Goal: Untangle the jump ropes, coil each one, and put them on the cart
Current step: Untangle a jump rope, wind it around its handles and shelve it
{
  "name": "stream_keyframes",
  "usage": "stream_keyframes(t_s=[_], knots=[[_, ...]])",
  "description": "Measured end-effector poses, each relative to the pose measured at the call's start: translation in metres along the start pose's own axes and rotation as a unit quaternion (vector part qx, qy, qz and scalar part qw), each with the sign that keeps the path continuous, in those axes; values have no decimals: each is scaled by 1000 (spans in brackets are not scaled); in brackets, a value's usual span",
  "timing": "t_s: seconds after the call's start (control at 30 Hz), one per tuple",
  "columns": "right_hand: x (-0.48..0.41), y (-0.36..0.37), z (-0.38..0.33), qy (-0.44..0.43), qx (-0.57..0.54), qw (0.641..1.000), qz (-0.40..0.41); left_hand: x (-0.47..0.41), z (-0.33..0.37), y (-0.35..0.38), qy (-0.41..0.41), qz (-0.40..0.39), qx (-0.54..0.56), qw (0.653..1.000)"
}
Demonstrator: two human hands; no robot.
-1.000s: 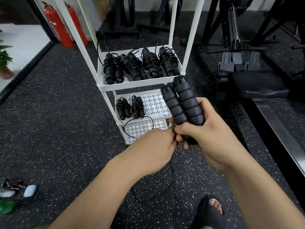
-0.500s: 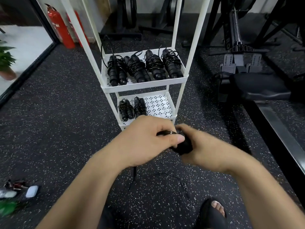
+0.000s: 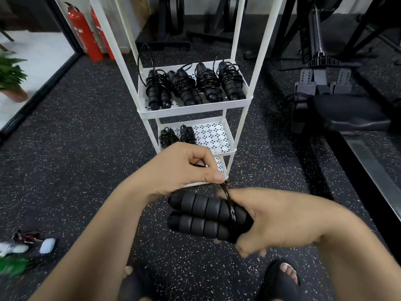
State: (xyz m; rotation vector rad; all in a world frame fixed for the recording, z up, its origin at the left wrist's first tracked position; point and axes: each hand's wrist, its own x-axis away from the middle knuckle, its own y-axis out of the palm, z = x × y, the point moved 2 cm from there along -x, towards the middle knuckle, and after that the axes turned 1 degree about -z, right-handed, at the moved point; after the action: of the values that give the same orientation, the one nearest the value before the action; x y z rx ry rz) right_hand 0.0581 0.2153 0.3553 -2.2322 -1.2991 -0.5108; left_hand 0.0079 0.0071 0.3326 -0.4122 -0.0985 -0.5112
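Jump-rope handles (image 3: 201, 216) lie side by side in my right hand (image 3: 273, 220), which grips them. My left hand (image 3: 180, 168) pinches the cord (image 3: 231, 213) wound round them. Four coiled ropes (image 3: 193, 85) fill the upper shelf of the cart (image 3: 195, 110), and two more bundles (image 3: 178, 135) sit at the left edge of the lower shelf.

Two red fire extinguishers (image 3: 86, 33) stand beside a potted plant (image 3: 10, 79).

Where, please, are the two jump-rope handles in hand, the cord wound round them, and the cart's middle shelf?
jump-rope handles (image 3: 199, 206): head view, foam of the upper handle.
cord (image 3: 231, 216): head view, the wraps round the handles.
cart's middle shelf (image 3: 213, 135): head view, bare perforated floor.
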Motion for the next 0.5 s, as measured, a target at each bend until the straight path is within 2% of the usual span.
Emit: stream_keyframes(t_s=[0.1, 0.17, 0.3, 0.4, 0.5], knots=[[14, -5, -10, -60, -66, 996, 16, -4, -11, 1, 1, -8, 124, 992], [16, -13, -8, -91, -87, 989, 77, -5, -14, 6, -7, 22, 181, 983], [9, -21, 4, -98, -133, 960, 225, -14, -15, 24, -41, 112, 74, 990], [5, -22, 11, -101, -164, 929, 316, -21, -11, 39, -65, 94, 55, 992], [3, -25, 15, -81, -125, 905, 399, -22, -6, 45, -57, 73, -49, 995]])
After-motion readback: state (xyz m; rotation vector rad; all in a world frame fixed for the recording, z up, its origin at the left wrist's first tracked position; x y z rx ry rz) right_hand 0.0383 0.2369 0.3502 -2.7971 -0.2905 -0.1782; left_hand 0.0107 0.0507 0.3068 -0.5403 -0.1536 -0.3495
